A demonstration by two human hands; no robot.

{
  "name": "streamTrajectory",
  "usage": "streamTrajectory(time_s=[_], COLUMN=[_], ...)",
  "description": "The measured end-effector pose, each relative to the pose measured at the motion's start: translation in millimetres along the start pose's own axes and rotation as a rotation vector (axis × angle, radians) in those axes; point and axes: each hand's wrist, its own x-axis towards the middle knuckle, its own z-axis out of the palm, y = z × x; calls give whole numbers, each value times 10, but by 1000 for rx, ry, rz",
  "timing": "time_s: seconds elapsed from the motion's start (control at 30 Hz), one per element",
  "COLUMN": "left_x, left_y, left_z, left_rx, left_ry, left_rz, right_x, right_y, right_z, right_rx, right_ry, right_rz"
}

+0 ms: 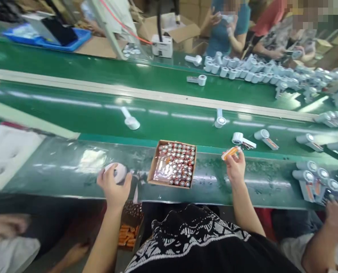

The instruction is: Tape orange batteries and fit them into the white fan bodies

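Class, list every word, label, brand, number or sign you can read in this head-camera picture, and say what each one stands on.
None can be read: the markings on the orange-and-silver cylindrical batteries in the brown cardboard tray, on the small orange-and-white stick in the right hand, and on the orange-marked white card are too small or blurred.

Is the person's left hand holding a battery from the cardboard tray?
No, the left hand grips a round white part beside the cardboard tray of batteries.
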Motion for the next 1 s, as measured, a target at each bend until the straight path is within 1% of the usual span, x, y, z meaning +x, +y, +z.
streamTrajectory(time_s=[0.03, 0.07, 0.1, 0.17, 0.23, 0.3, 0.33, 0.37, 0.4, 0.43, 0.47, 0.53, 0.6, 0.67, 0.73, 0.77, 0.83, 0.9, 0.97, 1.0], left_x=[184, 406, 652, 1159, 1595, 1894, 1990, 2055, 2099, 2129, 2153, 2204, 2274, 2361, 2449, 2486, 2536, 2552, 2546, 2542], left_y=[226, 507, 834, 1572, 2328, 3000, 3281, 3517, 3703, 3839, 3928, 3978, 3882, 3658, 3326, 3131, 2725, 2359, 2092, 2006], left_z=[122, 283, 482, 978, 1540, 2063, 2282, 2466, 2612, 2722, 2800, 2874, 2863, 2783, 2644, 2557, 2367, 2191, 2072, 2043], left_rx=[-40, -84, -128, -154, -88, 2, 57, 103, 132, 149, 154, 145, 133, 134, 160, 183, 242, 297, 335, 347], left_ry=[23, 20, -35, -271, -516, -696, -758, -811, -848, -876, -898, -930, -957, -981, -991, -991, -992, -1007, -1041, -1062], left_rz=[56, 111, 175, 292, 315, 330, 306, 286, 271, 264, 271, 316, 384, 442, 464, 460, 437, 421, 427, 440], right_x=[-21, -34, -43, -56, -66, -76, -82, -88, -96, -103, -111, -123, -118, -82, -6, 45, 159, 259, 333, 367], right_y=[40, 70, 92, 111, 98, 58, 30, 1, -27, -51, -68, -77, -56, -16, 22, 36, 47, 35, 23, 25], right_z=[-118, -212, -281, -352, -348, -309, -291, -282, -285, -302, -335, -441, -571, -677, -708, -683, -541, -291, 34, 210], right_rx=[-8, -10, -10, -5, 0, -4, -10, -18, -31, -46, -61, -83, -85, -71, -43, -24, 22, 59, 71, 61], right_ry=[34, 63, 85, 109, 116, 112, 109, 106, 105, 105, 109, 129, 162, 197, 214, 212, 175, 105, 18, -24], right_rz=[26, 45, 58, 68, 57, 27, 7, -13, -35, -56, -76, -108, -118, -120, -142, -162, -196, -208, -215, -226])
